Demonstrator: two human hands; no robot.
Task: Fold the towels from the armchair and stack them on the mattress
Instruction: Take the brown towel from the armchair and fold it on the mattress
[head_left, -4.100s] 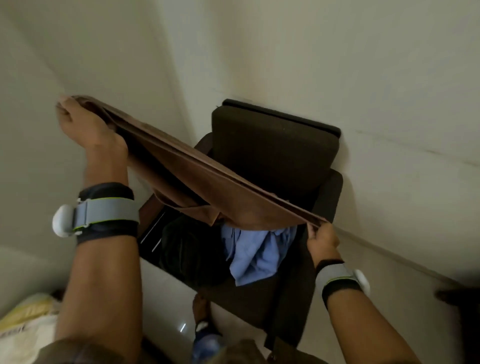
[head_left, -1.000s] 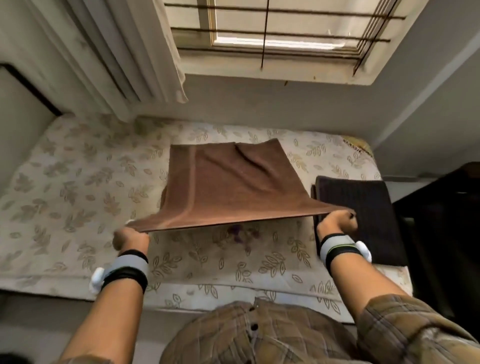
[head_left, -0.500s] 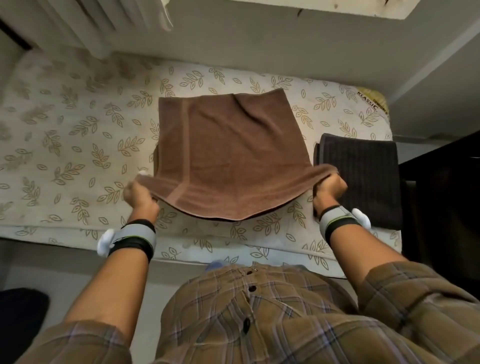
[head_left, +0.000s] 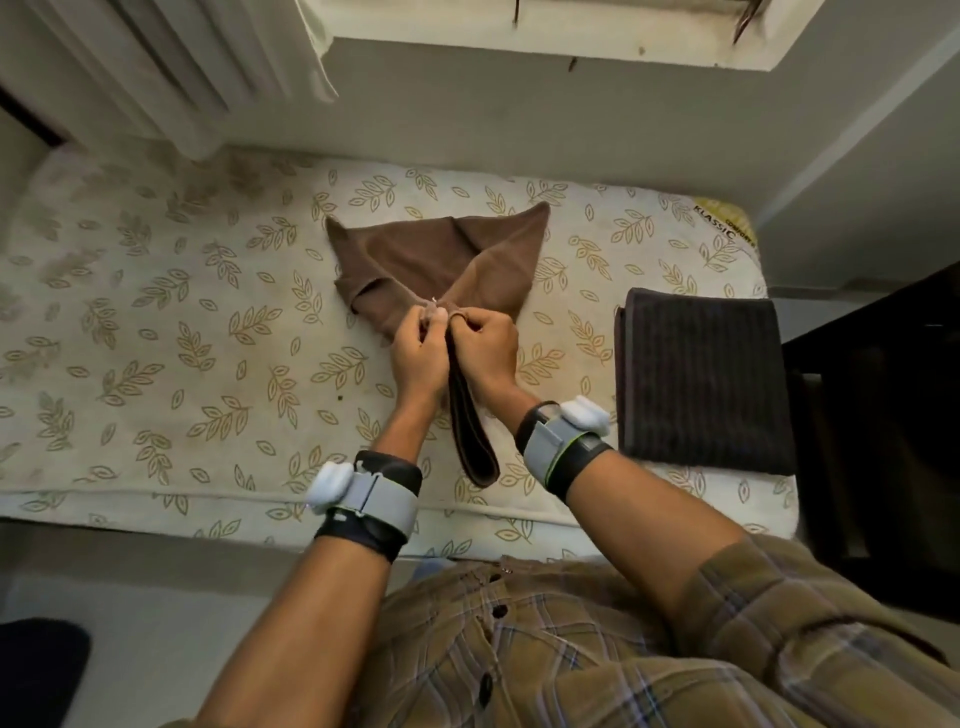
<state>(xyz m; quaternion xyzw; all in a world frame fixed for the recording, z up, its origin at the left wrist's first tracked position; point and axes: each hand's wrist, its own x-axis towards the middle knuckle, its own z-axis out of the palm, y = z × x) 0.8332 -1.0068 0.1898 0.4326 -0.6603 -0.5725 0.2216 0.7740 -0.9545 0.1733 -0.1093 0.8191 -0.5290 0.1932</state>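
Note:
A brown towel (head_left: 447, 260) lies on the leaf-patterned mattress (head_left: 182, 338), its far part spread and its near edge gathered into a hanging fold between my wrists. My left hand (head_left: 418, 353) and my right hand (head_left: 485, 345) meet at the middle, each pinching a near corner of the brown towel. To the right a folded dark towel (head_left: 701, 374) rests flat on the mattress. The armchair is out of view.
A wall and window ledge (head_left: 519, 67) run behind the mattress, with a curtain (head_left: 171, 78) at the upper left. Dark furniture (head_left: 883, 415) stands at the right. A dark object (head_left: 36, 670) lies on the floor at the lower left.
My hands, which held the towel's near corners wide apart, have come together at the middle. The towel now folds lengthwise, its near edge drooping between my wrists.

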